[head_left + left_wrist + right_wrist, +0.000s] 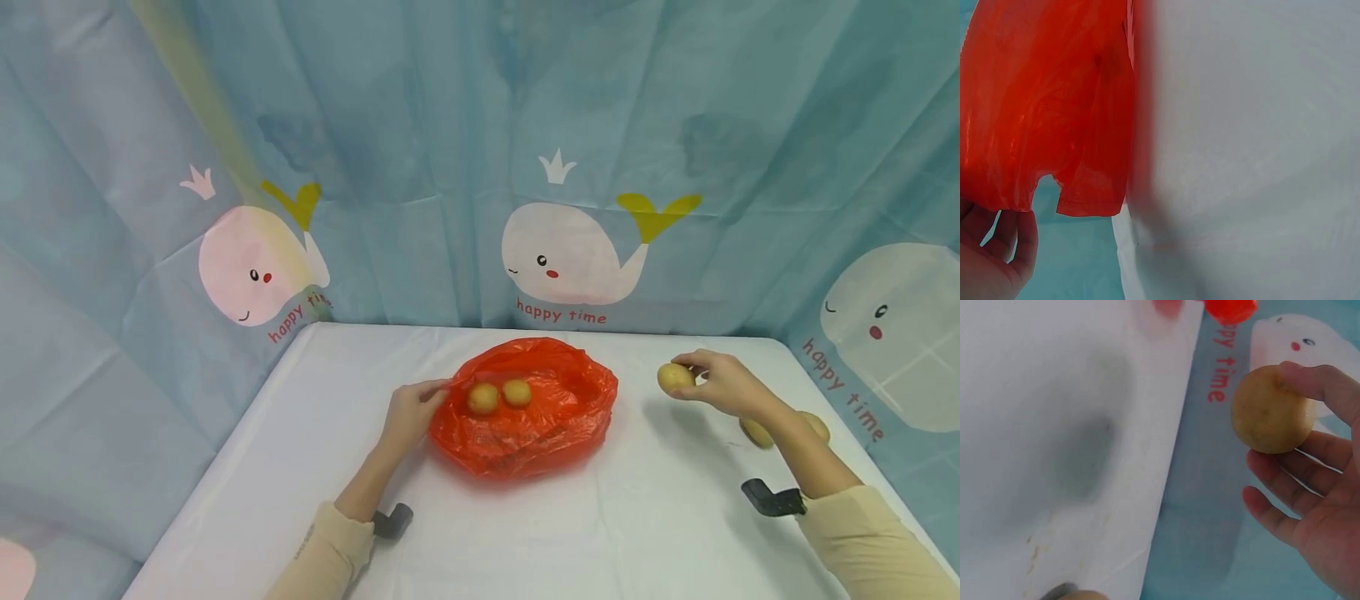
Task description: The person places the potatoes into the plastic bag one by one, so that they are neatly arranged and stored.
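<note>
A red plastic bag [555, 433] lies spread with its mouth up on the white table, and two potatoes show inside, one potato [483, 399] left of the other potato [517, 392]. My left hand [411, 414] pinches the bag's left rim; in the left wrist view the fingers [1025, 244] meet the red plastic at its edge. To the right of the bag, my right hand [723, 383] holds a potato [677, 379] above the table. The right wrist view has this potato [1272, 411] between the thumb and fingers.
Near the table's right edge, partly behind the right forearm, lie another potato [813, 427] and a darker-sided one [756, 432]. The white table [525, 533] meets a blue curtain [420, 167] printed with whales at its back and sides.
</note>
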Demonstrator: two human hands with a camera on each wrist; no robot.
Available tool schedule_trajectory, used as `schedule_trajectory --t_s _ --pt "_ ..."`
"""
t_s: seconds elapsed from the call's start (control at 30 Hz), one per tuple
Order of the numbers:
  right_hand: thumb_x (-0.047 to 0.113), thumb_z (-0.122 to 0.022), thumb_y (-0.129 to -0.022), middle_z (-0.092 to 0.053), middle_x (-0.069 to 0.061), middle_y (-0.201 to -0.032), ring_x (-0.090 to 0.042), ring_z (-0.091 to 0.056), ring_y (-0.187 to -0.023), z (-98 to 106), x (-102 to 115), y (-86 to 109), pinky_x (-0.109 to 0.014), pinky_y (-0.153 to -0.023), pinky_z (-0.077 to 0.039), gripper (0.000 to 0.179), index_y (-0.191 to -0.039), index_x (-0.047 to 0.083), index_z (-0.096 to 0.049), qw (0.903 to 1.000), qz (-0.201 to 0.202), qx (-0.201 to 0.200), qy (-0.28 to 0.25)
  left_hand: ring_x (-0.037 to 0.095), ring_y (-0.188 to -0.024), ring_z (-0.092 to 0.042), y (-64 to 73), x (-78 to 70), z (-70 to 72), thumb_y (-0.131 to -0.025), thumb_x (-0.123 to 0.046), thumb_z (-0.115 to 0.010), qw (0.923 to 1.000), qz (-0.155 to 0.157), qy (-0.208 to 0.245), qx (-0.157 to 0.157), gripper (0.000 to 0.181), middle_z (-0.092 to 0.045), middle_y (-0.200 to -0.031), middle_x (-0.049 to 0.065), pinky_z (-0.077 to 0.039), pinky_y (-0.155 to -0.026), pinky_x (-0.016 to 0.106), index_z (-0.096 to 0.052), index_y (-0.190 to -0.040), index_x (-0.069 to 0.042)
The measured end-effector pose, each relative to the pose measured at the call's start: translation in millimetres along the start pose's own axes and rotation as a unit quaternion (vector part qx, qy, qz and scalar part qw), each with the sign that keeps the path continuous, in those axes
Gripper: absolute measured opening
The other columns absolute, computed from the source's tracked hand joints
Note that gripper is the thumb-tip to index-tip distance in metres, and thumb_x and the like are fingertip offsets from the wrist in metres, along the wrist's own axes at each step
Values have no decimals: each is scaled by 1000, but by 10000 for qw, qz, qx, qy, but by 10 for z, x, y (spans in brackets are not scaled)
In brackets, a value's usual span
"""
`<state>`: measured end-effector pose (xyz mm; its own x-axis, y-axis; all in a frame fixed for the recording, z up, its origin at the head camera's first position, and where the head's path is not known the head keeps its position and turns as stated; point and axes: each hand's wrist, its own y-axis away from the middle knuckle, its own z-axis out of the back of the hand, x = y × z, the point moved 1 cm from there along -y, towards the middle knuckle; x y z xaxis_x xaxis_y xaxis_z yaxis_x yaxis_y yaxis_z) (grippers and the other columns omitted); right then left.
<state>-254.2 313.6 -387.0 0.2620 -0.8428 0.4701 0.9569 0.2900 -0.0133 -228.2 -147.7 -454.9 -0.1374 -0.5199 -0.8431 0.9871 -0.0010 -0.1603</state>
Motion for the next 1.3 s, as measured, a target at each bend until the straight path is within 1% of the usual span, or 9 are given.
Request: schedule_trajectory --t_s 0.23,0.47,0.57,0.67,0.77,1.0,1.2,1.3 --pt "27 -77 -82 -65 -17 -107 -28 -57 -96 -41 107 -61 -56 -92 -51 57 -123 -7 -59 9998 112 33 -142 27 -117 -65 -10 48 -23 -96 -20 -61 10000 33 -24 -7 26 -72 -117 8 -54 -97 43 -71 -118 -11" --pt "23 -78 -80 -66 -11 -100 -24 -57 -92 -111 186 -168 -54 -88 -52 50 -118 -5 -63 9990 439 -9 -101 26 -117 -65 -16 39 -52 -96 -19 -61 10000 23 37 2 26 -72 -116 7 -54 -98 43 -71 -118 -11" --pt "24 -79 -80 -66 -9 -99 -23 -57 -91 -142 239 -223 -51 -86 -52 49 -117 -3 -64 9984 551 -25 -112 26 -118 -64 -16 28 -62 -96 -20 -61 10000 37 71 22 26 -72 -117 8 -54 -98 43 -71 -118 -10" --pt "23 -79 -79 -66 -7 -97 -21 -57 -90 -171 304 -279 -44 -83 -52 46 -115 -1 -66 9975 706 -47 -64 26 -118 -64 -15 28 -72 -96 -20 -61 9999 63 78 33 26 -72 -118 8 -54 -98 43 -70 -119 -10" --pt "22 -79 -79 -67 -5 -96 -20 -57 -89 -195 376 -331 -41 -82 -51 43 -114 0 -66 9963 851 -36 -69 26 -119 -64 -13 31 -75 -96 -20 -61 9999 83 68 41 26 -72 -118 8 -53 -98 43 -70 -119 -11" --pt "21 -78 -81 -67 -10 -102 -24 -60 -93 -220 548 -432 -50 -87 -54 48 -119 -4 -64 9958 896 42 -187 26 -118 -64 -17 29 -70 -96 -20 -61 10000 60 32 -2 26 -72 -116 8 -53 -98 43 -71 -118 -10" --pt "19 -76 -82 -66 -11 -104 -25 -60 -96 -275 655 -537 -45 -85 -56 47 -121 -3 -63 9956 892 122 -270 26 -117 -65 -37 29 -58 -96 -20 -61 10000 47 62 3 26 -72 -116 8 -54 -98 42 -71 -118 -10" --pt "18 -76 -82 -66 -12 -106 -26 -60 -97 -309 690 -580 -46 -86 -56 48 -122 -3 -62 9956 875 177 -301 26 -117 -64 -49 32 -50 -96 -21 -61 10000 29 3 8 26 -72 -117 8 -54 -98 43 -71 -118 -10"
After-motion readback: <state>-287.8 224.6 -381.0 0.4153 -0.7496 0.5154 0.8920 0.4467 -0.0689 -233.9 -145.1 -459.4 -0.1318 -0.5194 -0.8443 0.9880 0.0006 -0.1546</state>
